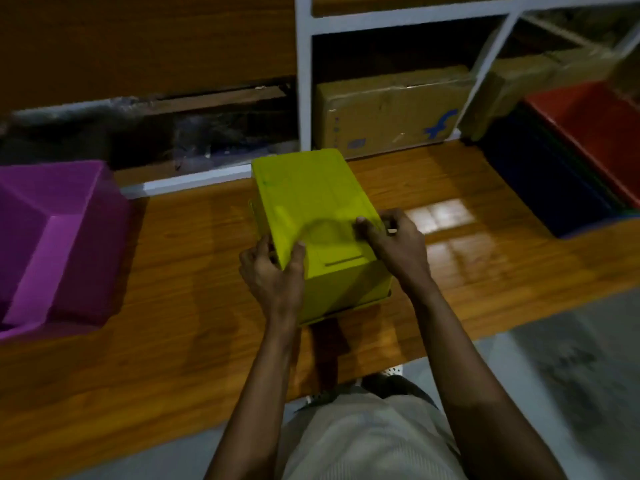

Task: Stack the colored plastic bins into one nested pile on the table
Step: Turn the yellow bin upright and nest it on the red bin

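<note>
A yellow-green bin (311, 199) sits upside down in the middle of the wooden table (180, 278), its flat bottom facing up. My left hand (273, 268) grips its near left corner. My right hand (394, 244) grips its near right corner, thumb on top. A purple bin (59, 237) lies on its side at the table's left end, its opening toward me. At the right end stands a nested pile of bins (568, 168), dark blue at the outside and a red bin (595, 123) innermost.
A cardboard box (391, 109) stands behind the yellow-green bin inside a white shelf frame (304, 81). More wrapped boxes sit at the back right. The table's near edge runs diagonally above a grey floor (571, 358).
</note>
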`<state>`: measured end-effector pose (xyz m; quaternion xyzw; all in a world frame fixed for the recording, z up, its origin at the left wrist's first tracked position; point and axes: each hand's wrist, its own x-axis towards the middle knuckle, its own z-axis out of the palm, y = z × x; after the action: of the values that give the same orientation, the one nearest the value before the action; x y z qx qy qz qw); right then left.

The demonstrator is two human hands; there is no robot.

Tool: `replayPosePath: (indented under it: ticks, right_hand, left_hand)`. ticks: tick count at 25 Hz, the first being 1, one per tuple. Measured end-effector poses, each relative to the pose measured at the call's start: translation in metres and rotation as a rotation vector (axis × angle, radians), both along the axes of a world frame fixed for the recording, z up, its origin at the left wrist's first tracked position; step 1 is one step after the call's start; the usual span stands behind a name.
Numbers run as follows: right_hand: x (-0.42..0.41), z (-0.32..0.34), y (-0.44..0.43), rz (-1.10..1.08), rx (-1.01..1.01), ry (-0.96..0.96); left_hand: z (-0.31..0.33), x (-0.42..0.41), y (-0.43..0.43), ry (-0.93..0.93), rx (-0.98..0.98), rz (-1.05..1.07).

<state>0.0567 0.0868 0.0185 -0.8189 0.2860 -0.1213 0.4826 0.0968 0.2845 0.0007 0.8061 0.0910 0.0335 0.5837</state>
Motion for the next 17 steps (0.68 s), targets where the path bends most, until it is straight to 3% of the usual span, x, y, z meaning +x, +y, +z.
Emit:
replayPosePath:
  ticks: [9, 17]
  right_hand:
    - [-0.077, 0.0, -0.085, -0.297, -0.009, -0.012]
    - [-0.104, -0.011, -0.129, -0.365, -0.066, -0.009]
  left_hand:
    - [0.007, -0.033, -0.103, 0.005, -0.064, -0.344]
    - [-0.014, 0.015, -0.155, 0.252, 0.044, -0.649]
